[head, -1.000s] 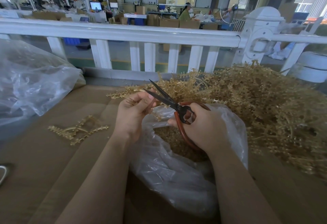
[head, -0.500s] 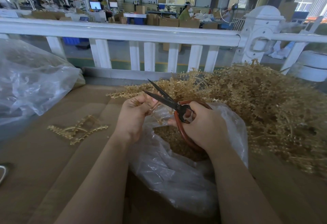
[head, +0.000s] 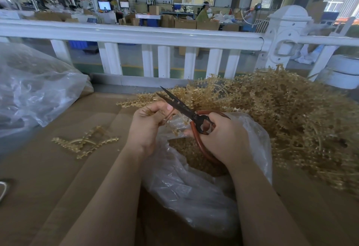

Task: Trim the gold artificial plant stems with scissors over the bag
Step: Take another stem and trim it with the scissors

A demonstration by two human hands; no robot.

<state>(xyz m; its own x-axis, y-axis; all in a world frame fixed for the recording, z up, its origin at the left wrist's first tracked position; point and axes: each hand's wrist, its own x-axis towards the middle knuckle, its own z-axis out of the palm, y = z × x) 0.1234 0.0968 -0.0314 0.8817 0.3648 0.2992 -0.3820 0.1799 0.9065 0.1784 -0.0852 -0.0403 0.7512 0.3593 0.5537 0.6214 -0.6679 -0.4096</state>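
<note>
My left hand [head: 147, 125] pinches a thin gold plant stem [head: 169, 115] above the open mouth of a clear plastic bag [head: 186, 187]. My right hand [head: 223, 137] grips red-handled scissors [head: 194, 117], whose dark blades are parted and point up and left past the stem. Gold trimmings [head: 186, 148] lie inside the bag under both hands. A large heap of gold stems [head: 281, 121] fills the right side of the cardboard surface.
A few trimmed gold stems [head: 85, 142] lie on the cardboard [head: 58, 177] to the left. A big clear bag [head: 33, 90] bulges at the far left. A white railing [head: 136, 33] runs across behind the work surface.
The hands and scissors have stayed nearly in place; my left hand has shifted the stem slightly at the blades.
</note>
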